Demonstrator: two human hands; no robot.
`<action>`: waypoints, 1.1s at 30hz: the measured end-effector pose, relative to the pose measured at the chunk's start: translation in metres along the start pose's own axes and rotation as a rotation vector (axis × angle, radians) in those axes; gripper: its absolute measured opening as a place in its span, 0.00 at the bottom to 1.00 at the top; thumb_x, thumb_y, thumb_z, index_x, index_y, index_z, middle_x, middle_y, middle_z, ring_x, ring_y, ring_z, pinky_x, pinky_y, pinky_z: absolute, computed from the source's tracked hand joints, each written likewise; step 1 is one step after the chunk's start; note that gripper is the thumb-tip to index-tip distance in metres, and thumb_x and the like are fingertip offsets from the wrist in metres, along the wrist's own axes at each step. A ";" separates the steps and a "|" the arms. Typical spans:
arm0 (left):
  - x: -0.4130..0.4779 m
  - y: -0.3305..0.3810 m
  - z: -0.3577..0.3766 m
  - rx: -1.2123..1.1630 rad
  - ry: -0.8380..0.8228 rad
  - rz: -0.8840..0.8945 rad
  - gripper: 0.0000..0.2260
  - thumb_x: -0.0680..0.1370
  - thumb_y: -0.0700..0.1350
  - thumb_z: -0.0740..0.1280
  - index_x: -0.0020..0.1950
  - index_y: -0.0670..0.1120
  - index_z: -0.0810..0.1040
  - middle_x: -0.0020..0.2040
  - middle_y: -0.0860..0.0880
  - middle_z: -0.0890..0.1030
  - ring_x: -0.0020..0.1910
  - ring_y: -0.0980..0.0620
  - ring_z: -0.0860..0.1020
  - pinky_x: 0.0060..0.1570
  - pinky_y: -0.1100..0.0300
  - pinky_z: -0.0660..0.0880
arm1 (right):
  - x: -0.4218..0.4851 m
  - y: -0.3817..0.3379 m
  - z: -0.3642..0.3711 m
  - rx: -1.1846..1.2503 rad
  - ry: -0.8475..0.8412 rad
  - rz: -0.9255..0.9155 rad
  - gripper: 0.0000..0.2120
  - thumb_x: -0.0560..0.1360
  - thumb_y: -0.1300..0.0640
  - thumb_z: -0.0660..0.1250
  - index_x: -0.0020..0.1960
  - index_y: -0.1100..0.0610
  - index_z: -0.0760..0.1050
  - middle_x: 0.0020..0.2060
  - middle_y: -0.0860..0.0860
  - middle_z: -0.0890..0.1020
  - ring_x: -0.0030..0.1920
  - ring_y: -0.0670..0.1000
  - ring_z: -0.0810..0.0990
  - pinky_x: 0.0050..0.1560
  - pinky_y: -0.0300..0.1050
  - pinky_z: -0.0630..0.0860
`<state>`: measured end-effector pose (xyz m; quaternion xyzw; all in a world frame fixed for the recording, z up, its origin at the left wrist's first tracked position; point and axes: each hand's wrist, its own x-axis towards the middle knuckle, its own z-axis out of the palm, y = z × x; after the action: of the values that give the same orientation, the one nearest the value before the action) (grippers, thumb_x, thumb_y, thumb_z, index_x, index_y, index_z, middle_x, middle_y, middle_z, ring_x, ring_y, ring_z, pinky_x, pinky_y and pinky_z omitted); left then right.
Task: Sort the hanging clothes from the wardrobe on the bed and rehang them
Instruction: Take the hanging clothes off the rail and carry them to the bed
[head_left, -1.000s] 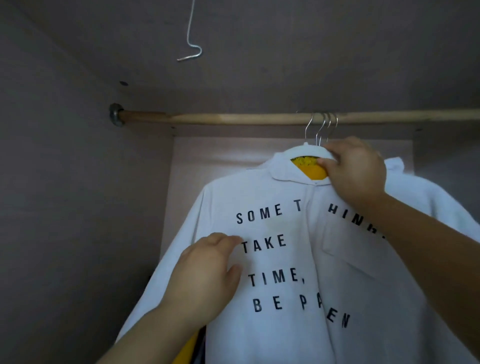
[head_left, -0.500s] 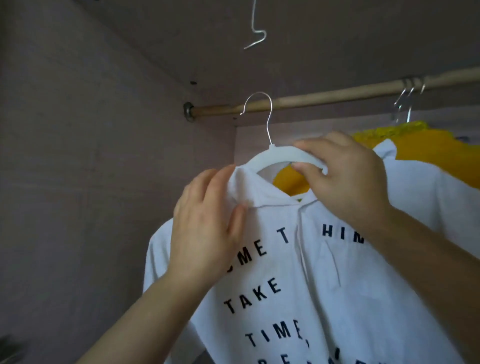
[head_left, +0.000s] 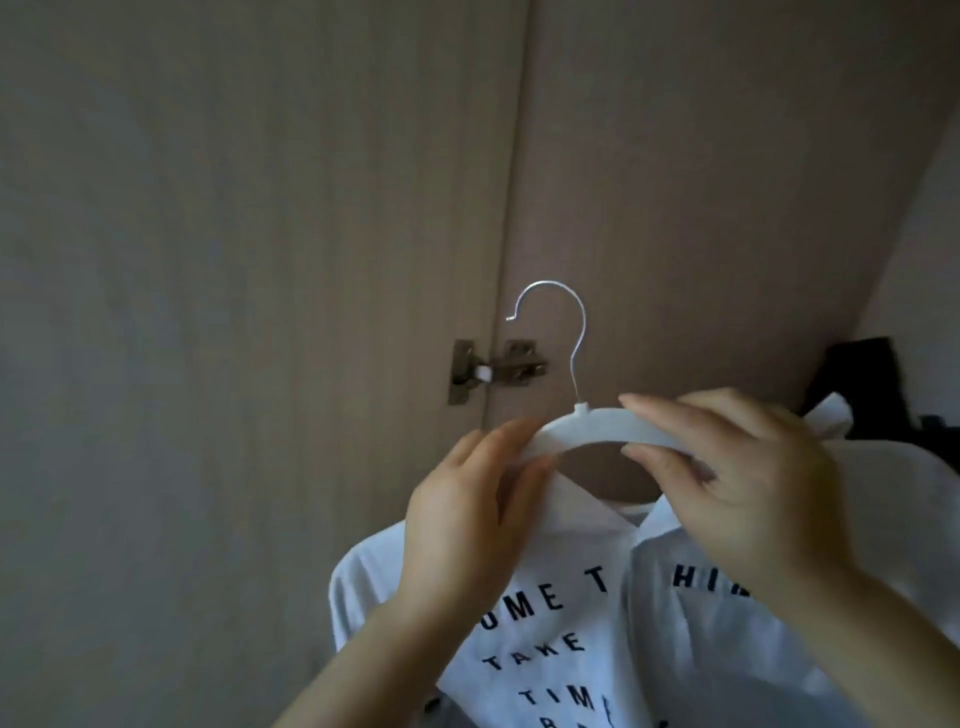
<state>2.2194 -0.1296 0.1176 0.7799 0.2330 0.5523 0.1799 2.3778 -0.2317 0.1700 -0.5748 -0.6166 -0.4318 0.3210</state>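
Observation:
A white shirt (head_left: 582, 639) with black printed words hangs on a white hanger (head_left: 587, 434) with a silver hook (head_left: 561, 332). The hook hangs on nothing and stands free in front of the wardrobe door. My right hand (head_left: 737, 488) pinches the hanger's right arm between thumb and fingers. My left hand (head_left: 467, 519) grips the hanger's left arm and the shirt's shoulder below it. The shirt's lower part is cut off by the frame's bottom edge.
A brown wardrobe door (head_left: 260, 260) with a metal hinge (head_left: 493, 369) fills the view behind the hanger. A dark garment (head_left: 862, 389) shows at the right edge. The rail is out of view.
The hanger with the white shirt has come off the rail and away from the wardrobe's inside. My left hand rose from the shirt's chest to the hanger's left arm. The view swung to the door.

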 end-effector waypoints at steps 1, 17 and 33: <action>-0.014 -0.009 -0.014 0.045 0.011 -0.033 0.15 0.75 0.54 0.62 0.57 0.51 0.79 0.45 0.57 0.79 0.42 0.57 0.76 0.42 0.66 0.72 | -0.007 -0.013 0.013 0.066 -0.016 -0.010 0.13 0.69 0.52 0.71 0.52 0.55 0.82 0.36 0.52 0.81 0.29 0.54 0.76 0.30 0.45 0.74; -0.190 -0.059 -0.301 0.787 0.308 -0.361 0.13 0.75 0.51 0.62 0.52 0.47 0.82 0.41 0.54 0.80 0.33 0.52 0.77 0.36 0.59 0.76 | -0.036 -0.338 0.116 0.938 -0.111 -0.184 0.16 0.72 0.51 0.63 0.54 0.56 0.81 0.38 0.52 0.81 0.36 0.50 0.75 0.39 0.43 0.69; -0.299 -0.128 -0.582 1.109 0.559 -0.615 0.09 0.73 0.49 0.67 0.50 0.48 0.83 0.43 0.54 0.82 0.37 0.55 0.79 0.36 0.56 0.78 | 0.013 -0.687 0.164 1.419 -0.439 -0.377 0.24 0.62 0.64 0.79 0.57 0.56 0.80 0.38 0.47 0.79 0.32 0.43 0.74 0.31 0.45 0.78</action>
<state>1.5638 -0.1784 0.0050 0.4836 0.7292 0.4557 -0.1638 1.7154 -0.0554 -0.0001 -0.1888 -0.8833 0.1443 0.4041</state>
